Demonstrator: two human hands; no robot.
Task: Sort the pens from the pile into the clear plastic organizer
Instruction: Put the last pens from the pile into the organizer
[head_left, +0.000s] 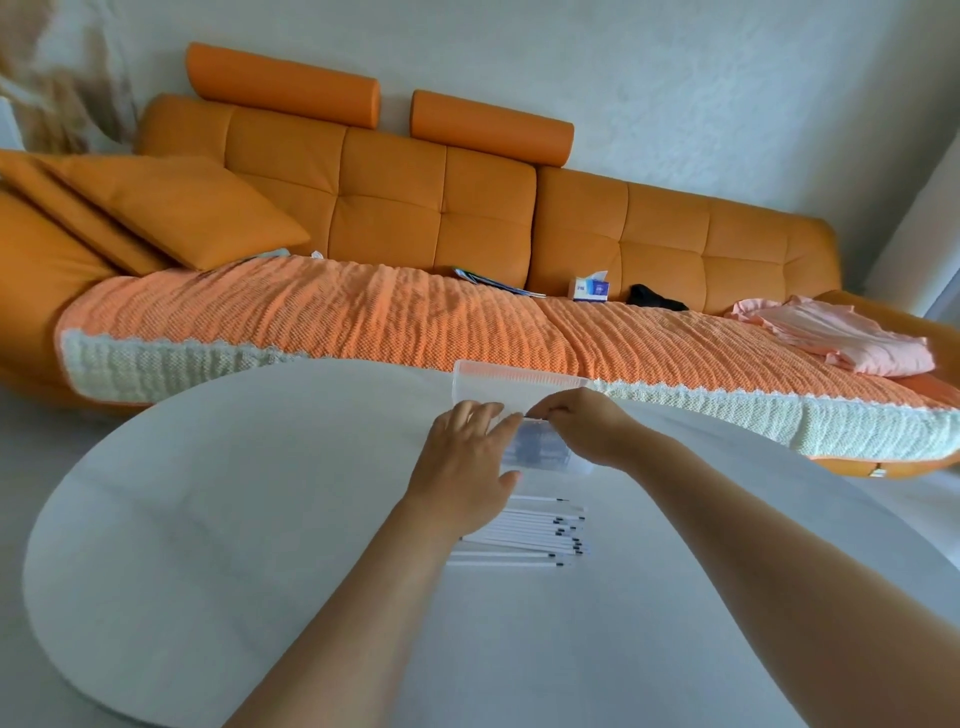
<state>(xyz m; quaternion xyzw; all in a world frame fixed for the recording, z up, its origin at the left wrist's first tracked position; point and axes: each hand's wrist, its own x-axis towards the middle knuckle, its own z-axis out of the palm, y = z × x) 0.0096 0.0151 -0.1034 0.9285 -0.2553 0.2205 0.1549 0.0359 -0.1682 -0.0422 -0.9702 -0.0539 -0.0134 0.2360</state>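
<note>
A pile of several thin white pens (524, 535) with dark tips lies on the white table (208, 519), just below my hands. The clear plastic organizer (540, 452) sits beyond the pile, with dark pens faintly visible inside. A clear lid or upper part (514, 384) stands up behind it. My left hand (467, 457) rests against the organizer's left side with fingers fairly straight. My right hand (587, 426) pinches the organizer's top edge with curled fingertips.
An orange sofa (389, 208) with a knitted orange throw (322, 317) runs behind the table. On it lie a tissue box (589, 288), a booklet (493, 283), a black item (654, 299) and folded pink cloth (841, 338).
</note>
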